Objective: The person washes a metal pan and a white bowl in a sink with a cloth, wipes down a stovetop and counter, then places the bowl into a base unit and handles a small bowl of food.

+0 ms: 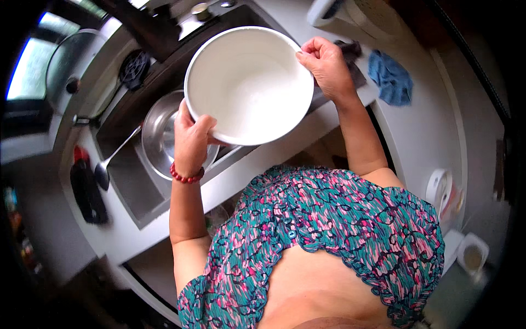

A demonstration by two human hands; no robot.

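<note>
A round white pot or deep bowl is held up over the sink, its open mouth facing me. Its white inside shows no contents. My left hand grips the lower left of the rim, thumb on the inner edge; a red bead bracelet is on that wrist. At the upper right of the rim, my right hand pinches the edge between thumb and fingers. Behind my left hand, a stainless steel bowl sits in the dark sink, partly hidden by the hand and the white vessel.
A metal ladle or large spoon lies at the sink's left edge, beside a black item with a red end. A blue cloth and a dark cloth lie on the right counter. A black strainer-like object stands behind the sink.
</note>
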